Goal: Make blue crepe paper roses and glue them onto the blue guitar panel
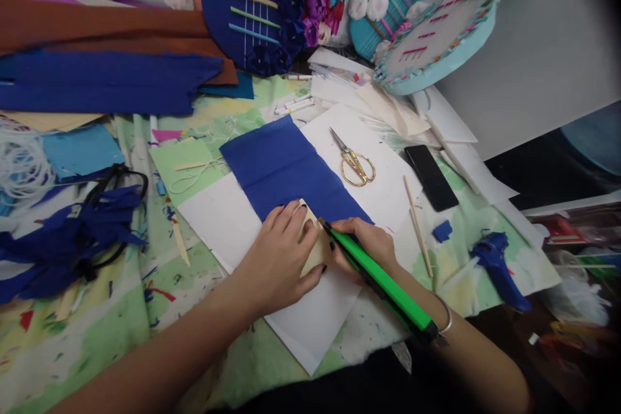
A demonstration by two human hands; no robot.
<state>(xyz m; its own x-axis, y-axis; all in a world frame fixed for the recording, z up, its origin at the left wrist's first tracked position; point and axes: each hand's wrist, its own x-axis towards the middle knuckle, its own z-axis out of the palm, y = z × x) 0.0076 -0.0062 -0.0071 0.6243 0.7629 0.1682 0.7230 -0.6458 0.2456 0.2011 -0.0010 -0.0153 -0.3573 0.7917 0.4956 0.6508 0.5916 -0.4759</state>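
My right hand (365, 242) is closed around a green utility knife (378, 278); the knife's tip meets the edge of a flat cream-coloured strip (317, 253). Fingers spread, my left hand (286, 255) presses that strip down from above and covers much of it. Under the strip's far end lies a creased dark blue sheet (291, 165), which rests on white paper (213, 217). Gold-handled scissors (355, 165) lie on the white paper, right of the blue sheet.
Right of the paper are a thin wooden stick (418, 226), a black phone (431, 178) and a blue glue gun (499, 268). Blue scraps (72, 233) and white cord (24, 155) heap at left. Decorated discs (242, 13) stand at the back, near folded blue paper (97, 81).
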